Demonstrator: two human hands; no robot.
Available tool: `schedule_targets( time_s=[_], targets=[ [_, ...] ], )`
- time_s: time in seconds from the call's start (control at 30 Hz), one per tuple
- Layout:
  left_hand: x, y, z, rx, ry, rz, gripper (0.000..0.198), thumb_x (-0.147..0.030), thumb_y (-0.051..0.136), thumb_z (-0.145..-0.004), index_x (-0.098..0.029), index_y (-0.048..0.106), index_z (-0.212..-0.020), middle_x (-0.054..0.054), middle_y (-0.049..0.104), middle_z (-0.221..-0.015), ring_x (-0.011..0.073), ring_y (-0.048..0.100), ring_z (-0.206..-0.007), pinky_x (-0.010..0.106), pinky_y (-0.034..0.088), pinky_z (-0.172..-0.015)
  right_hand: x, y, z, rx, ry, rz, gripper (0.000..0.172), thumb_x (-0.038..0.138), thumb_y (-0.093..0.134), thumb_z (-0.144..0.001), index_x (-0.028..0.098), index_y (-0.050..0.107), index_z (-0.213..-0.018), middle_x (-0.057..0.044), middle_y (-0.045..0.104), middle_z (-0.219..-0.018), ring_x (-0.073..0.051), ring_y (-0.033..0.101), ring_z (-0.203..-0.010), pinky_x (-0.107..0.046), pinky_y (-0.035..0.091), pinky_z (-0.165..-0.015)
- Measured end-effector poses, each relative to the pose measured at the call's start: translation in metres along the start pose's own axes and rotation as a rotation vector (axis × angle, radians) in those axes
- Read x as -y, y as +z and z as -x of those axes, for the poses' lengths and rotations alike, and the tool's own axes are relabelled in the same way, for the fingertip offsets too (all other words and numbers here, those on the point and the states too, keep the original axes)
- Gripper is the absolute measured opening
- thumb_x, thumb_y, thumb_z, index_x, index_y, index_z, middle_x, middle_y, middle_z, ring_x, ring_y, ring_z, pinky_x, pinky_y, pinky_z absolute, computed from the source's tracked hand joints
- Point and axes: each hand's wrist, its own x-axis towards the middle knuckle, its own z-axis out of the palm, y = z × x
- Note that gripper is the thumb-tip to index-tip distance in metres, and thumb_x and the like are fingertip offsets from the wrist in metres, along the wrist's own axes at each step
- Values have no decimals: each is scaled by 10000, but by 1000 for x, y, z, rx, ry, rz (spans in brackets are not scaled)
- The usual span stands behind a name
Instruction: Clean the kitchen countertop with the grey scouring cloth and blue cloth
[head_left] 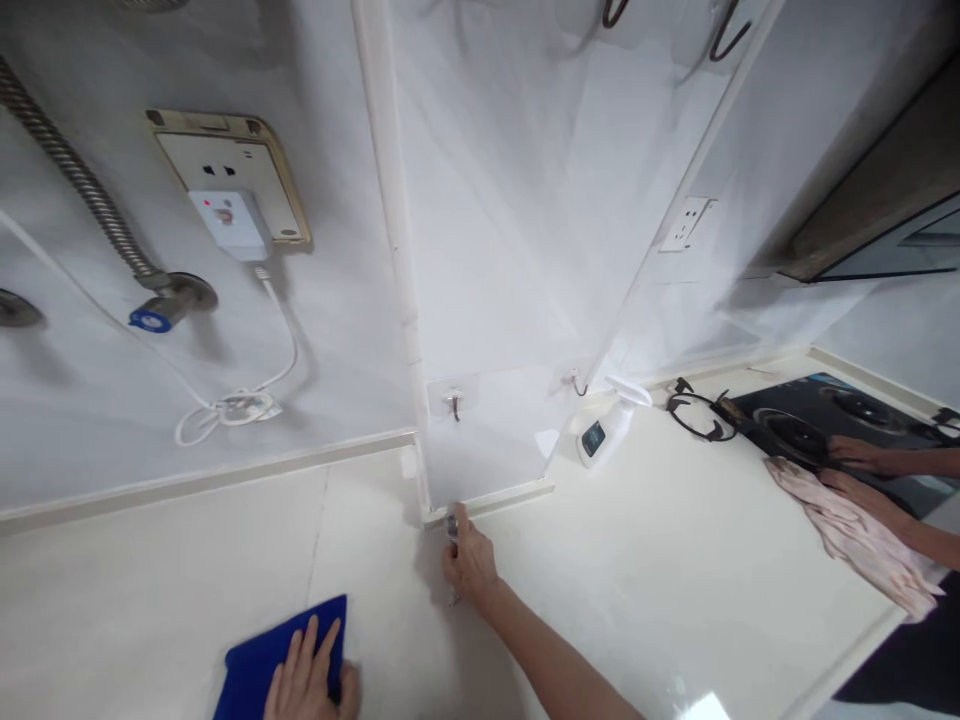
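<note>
a small tool (452, 530) is grasped in the right hand (471, 562), with the fingers curled round it, at the foot of the jutting wall (510, 300), just where the corner of the raised strip (514, 496) meets the countertop (645, 570). most of the tool is hidden by the fingers, so its exact kind cannot be told. a folded blue cloth (255, 662) lies on the countertop to the left, and the left hand (306, 675) is laid over it, released and flat, with the fingers spread and nothing clenched.

the step in hand is judged to be close work along that corner, and a light, even pressure would seem to serve it best. the tool should be held at a low angle, so that the strip and the countertop are not scored, and short strokes should be made along the seam rather than across it. the corner should be approached from both sides, as its inner angle could easily be missed. the blue cloth is best left within easy reach, with a clean fold turned outward. the white spray bottle (616, 425) stands well clear of the right hand, but sideways swings should be avoided. farther right, room should be left for a co-worker's hands (859, 455), which are seen at the black hob (787, 400).
</note>
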Motion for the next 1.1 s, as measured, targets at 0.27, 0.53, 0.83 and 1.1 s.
schedule_targets(
  time_s=[0.27, 0.53, 0.83, 1.1],
  targets=[
    [3, 3, 3, -12, -23, 12, 579, -354, 416, -897, -171, 591, -1418, 108, 503, -1595, 258, 416, -1504, 468, 211, -1303, -17, -34, 4, 126, -9, 145, 767, 143, 514, -758, 159, 443, -1522, -101, 718, -956, -240, 674, -767, -319, 517, -634],
    [1, 4, 5, -40, -31, 45, 566, -307, 455, -880, -191, 595, -1416, 99, 495, -1600, 252, 414, -1506, 466, 229, -1300, 13, -11, 4, 133, -92, 70, 746, 148, 524, -767, 152, 451, -1510, -92, 711, -944, -218, 657, -739, -308, 502, -641],
    [0, 2, 5, -72, 3, 19, 550, -308, 425, -904, -154, 603, -1401, 125, 510, -1585, 255, 434, -1493, 463, 249, -1291, 33, -8, 31, 226, -197, -78, 599, 127, 578, -732, 214, 543, -1324, -58, 711, -1075, -214, 684, -892, -315, 555, -787],
    [4, 10, 3, -93, 7, 33, 559, -336, 425, -893, -143, 627, -1377, 142, 528, -1569, 275, 462, -1471, 474, 258, -1282, -102, -88, 41, -221, -55, 144, 341, 174, 442, -953, 216, 666, -1207, -133, 631, -1259, -242, 639, -1082, -381, 567, -906]
  ],
)
